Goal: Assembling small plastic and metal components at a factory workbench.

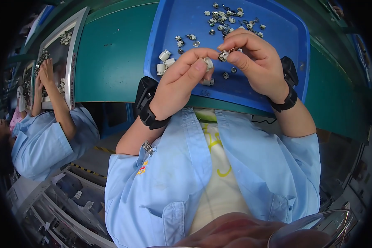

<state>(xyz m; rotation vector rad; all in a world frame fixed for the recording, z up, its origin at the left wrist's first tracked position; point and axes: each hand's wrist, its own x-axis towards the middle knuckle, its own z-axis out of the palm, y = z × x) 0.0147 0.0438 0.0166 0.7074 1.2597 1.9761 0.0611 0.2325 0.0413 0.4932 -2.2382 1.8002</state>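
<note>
Handwork at the blue tray [273,25] appears to be at a joining or fitting step, judged from how closely the two hands meet over the tray's centre. The left hand [186,72] has its grip clamped on a white cylindrical piece [208,63], between thumb and forefinger. The right hand [256,62] has its grip closed on a small metal-and-white part [223,56], at 2 o'clock of the left hand; the left forefinger's tip lies at or just beside it. The next move, in judgement, calls for steady pinches and exact alignment. The white cylindrical piece's long axis seems to lie roughly 11 to 5 o'clock, though fingers partly cover it. The metal-and-white part is compact and partly hidden; its pointing direction and long axis cannot be established.
</note>
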